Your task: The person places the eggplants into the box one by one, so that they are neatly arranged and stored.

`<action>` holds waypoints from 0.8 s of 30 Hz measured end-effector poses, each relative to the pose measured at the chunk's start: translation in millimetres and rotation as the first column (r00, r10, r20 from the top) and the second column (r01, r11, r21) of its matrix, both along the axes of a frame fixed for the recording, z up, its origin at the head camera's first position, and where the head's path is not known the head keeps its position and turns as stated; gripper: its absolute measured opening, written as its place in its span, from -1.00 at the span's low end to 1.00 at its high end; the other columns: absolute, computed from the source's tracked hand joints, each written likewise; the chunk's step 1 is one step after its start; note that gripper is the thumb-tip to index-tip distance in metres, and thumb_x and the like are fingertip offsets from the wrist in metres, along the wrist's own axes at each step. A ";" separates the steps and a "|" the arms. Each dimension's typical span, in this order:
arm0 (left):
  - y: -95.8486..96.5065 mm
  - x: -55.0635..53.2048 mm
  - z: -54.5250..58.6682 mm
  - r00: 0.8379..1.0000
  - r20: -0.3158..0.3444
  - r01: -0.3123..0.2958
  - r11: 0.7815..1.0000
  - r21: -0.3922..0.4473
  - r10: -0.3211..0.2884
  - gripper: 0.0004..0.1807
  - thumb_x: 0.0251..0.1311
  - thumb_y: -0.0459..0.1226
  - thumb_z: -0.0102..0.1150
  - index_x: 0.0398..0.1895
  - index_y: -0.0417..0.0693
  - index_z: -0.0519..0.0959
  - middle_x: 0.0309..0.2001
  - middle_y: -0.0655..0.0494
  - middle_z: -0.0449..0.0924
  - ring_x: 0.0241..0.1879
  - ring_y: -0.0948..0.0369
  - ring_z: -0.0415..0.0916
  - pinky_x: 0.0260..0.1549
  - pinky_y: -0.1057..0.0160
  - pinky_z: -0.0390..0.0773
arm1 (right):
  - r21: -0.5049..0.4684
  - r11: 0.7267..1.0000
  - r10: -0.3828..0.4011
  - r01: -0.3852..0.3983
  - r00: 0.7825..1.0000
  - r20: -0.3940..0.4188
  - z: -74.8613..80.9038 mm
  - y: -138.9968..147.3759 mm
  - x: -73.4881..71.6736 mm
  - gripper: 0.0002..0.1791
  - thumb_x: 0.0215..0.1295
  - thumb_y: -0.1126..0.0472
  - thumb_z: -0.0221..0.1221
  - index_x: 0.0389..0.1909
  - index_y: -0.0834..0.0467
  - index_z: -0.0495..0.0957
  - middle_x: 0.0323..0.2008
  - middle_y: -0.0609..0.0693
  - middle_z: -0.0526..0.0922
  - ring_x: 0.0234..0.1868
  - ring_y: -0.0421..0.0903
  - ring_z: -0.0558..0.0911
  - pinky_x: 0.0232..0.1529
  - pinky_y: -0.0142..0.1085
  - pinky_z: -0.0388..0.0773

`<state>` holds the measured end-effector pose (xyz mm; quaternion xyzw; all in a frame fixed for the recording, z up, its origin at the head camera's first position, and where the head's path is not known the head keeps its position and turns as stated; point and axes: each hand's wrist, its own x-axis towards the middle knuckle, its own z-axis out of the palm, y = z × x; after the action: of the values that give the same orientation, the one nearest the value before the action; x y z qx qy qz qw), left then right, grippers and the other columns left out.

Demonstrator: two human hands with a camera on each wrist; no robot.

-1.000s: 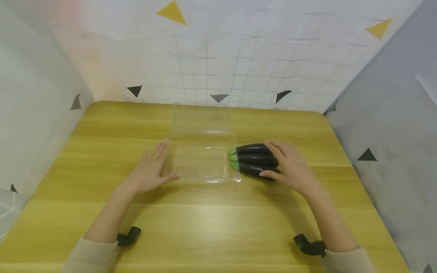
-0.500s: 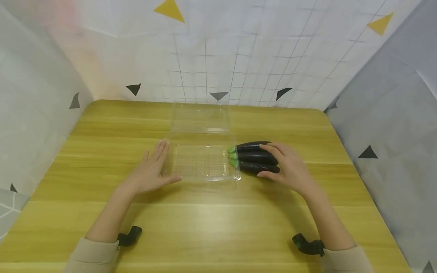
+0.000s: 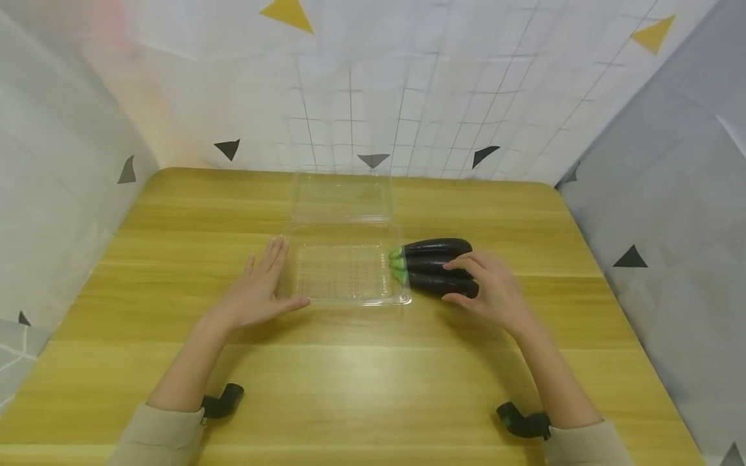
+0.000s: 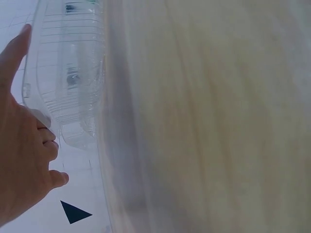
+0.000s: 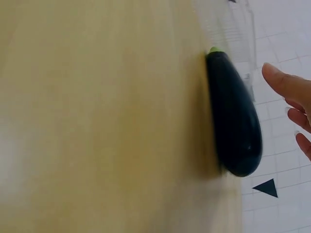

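A clear plastic clamshell box (image 3: 340,275) lies on the table with its lid raised at the back. At its left side my left hand (image 3: 250,294) has straight fingers along the wall and the thumb at the front corner; the left wrist view shows the box (image 4: 73,63) beside that hand (image 4: 22,141). To the right, three dark eggplants (image 3: 440,285) lie side by side, their green stems overlapping the box's right edge. My right hand (image 3: 492,288) hovers over their blunt ends, thumb and fingers apart. In the right wrist view the thumb (image 5: 286,85) is off the nearest eggplant (image 5: 233,114).
The wooden table (image 3: 361,382) ends at a white back wall (image 3: 373,90) with grid lines and triangle marks. Grey side walls (image 3: 658,194) close in left and right. A black wrist camera mount (image 3: 224,401) sits by each sleeve.
My right hand has drawn back slightly toward the front, its fingers nearer the thumb, uncovering the far eggplant's blunt end. The left hand stays at the box. The eggplants have barely moved.
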<state>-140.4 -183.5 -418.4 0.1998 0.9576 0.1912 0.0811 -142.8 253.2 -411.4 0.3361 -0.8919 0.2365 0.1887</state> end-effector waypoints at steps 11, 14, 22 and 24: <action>-2.3 -1.8 4.4 1.000 0.010 0.006 1.000 -0.009 -0.006 0.25 0.13 0.34 0.06 0.50 -0.17 -0.42 0.51 -0.06 -0.58 0.48 0.08 -0.55 0.37 -0.21 -0.31 | 0.060 0.997 -0.040 0.038 0.998 0.039 -19.8 2.5 -1.5 -0.44 -0.22 0.15 0.57 -0.12 0.15 0.62 -0.14 0.01 0.60 -0.03 0.06 0.54 -0.01 0.04 0.45; -2.1 -2.0 5.5 1.000 0.016 0.003 1.000 -0.004 -0.003 0.25 0.12 0.33 0.07 0.50 -0.17 -0.42 0.51 -0.04 -0.58 0.48 0.09 -0.55 0.37 -0.21 -0.31 | 0.095 0.993 -0.069 0.063 0.996 0.054 -23.7 4.3 -0.9 -0.45 -0.21 0.14 0.56 -0.11 0.15 0.62 -0.13 0.02 0.60 -0.03 0.08 0.53 -0.01 0.07 0.44; 0.3 -4.1 2.3 1.000 0.025 -0.013 1.000 -0.007 0.013 0.26 0.10 0.35 0.07 0.51 -0.13 -0.44 0.52 -0.05 -0.56 0.48 0.13 -0.57 0.39 -0.16 -0.31 | 0.169 0.980 -0.125 0.109 0.988 0.091 -29.0 8.0 2.6 -0.43 -0.17 0.17 0.54 -0.06 0.12 0.57 -0.07 0.05 0.60 0.01 0.11 0.54 -0.01 0.10 0.42; 0.0 -3.9 1.8 0.999 0.032 -0.014 1.000 -0.006 0.014 0.27 0.10 0.35 0.07 0.50 -0.13 -0.45 0.51 -0.08 -0.57 0.48 0.12 -0.57 0.38 -0.17 -0.32 | 0.189 0.976 -0.129 0.112 0.988 0.085 -29.4 7.6 3.4 -0.41 -0.17 0.18 0.54 -0.04 0.12 0.55 -0.07 0.06 0.61 0.01 0.12 0.54 -0.02 0.08 0.42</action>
<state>-144.3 -183.5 -416.7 0.1899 0.9581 0.1920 0.0955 -139.4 260.8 -440.7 0.2855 -0.9367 0.1574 0.1277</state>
